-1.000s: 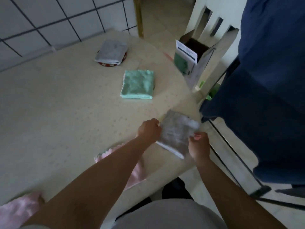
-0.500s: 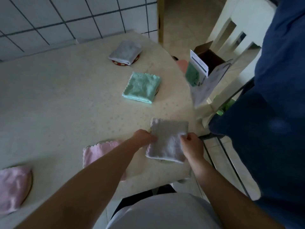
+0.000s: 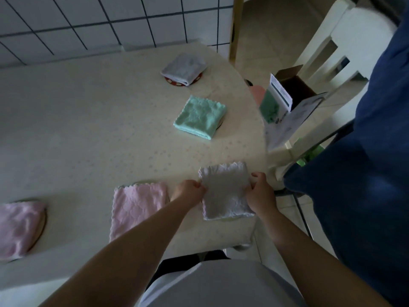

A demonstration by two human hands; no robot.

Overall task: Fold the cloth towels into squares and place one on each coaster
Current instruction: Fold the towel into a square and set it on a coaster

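Nearest the person, both hands hold a folded grey towel (image 3: 225, 191) at the near right edge of the table (image 3: 88, 134). The left hand (image 3: 188, 191) pinches its left edge with curled fingers, and the right hand (image 3: 260, 193) grips its right edge the same way. A sliver of something pale shows under the towel's near edge, probably a coaster, though I cannot tell for sure. To finish well, the towel should be lowered flat, its corners squared and its middle set over the coaster before the fingers let go, so the folds do not spring open. Just to the left lies a folded pink towel (image 3: 137, 204) on a partly hidden coaster, and further left a second pink towel (image 3: 20, 224) on another coaster (image 3: 43, 222). Beyond, mid-table, a green towel (image 3: 200, 117) sits folded square. Farthest, another grey towel (image 3: 183, 68) rests on a red coaster (image 3: 172, 82) near the tiled wall (image 3: 88, 23).
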